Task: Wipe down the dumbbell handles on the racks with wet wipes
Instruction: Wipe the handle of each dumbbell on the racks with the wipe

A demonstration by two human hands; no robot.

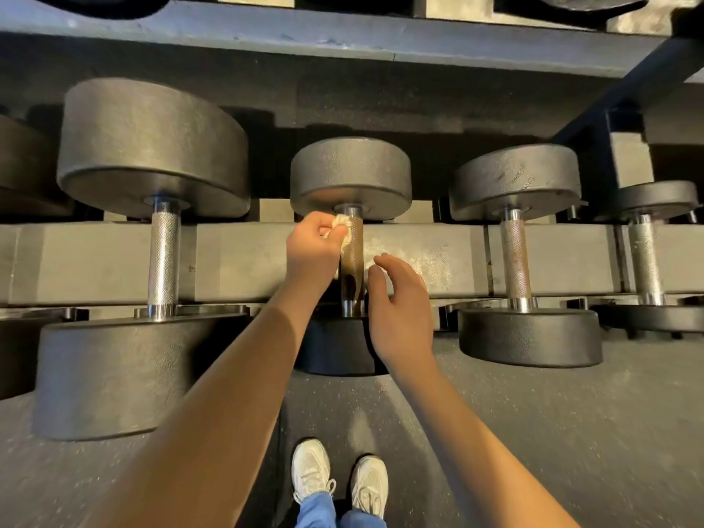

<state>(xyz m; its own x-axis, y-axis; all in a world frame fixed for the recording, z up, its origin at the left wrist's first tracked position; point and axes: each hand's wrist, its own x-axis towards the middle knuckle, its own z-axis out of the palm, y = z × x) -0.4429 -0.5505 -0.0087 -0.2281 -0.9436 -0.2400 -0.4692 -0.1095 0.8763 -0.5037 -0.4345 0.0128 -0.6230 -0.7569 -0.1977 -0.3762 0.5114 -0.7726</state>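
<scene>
One rack [95, 261]: grey rail runs left to right, dumbbells lying across it.
Centre dumbbell [350, 173]: its handle [352, 261] appears to be the one mid-wipe.
Right hand [396, 299]: fingers loosely curled, empty, just right of the handle's near end.
Left hand [314, 245]: fingers and thumb pinched at the handle's far end.
Wet wipe [341, 222]: bunched in that pinch against the knurling; next move likely needs a firm drag nearward.
</scene>
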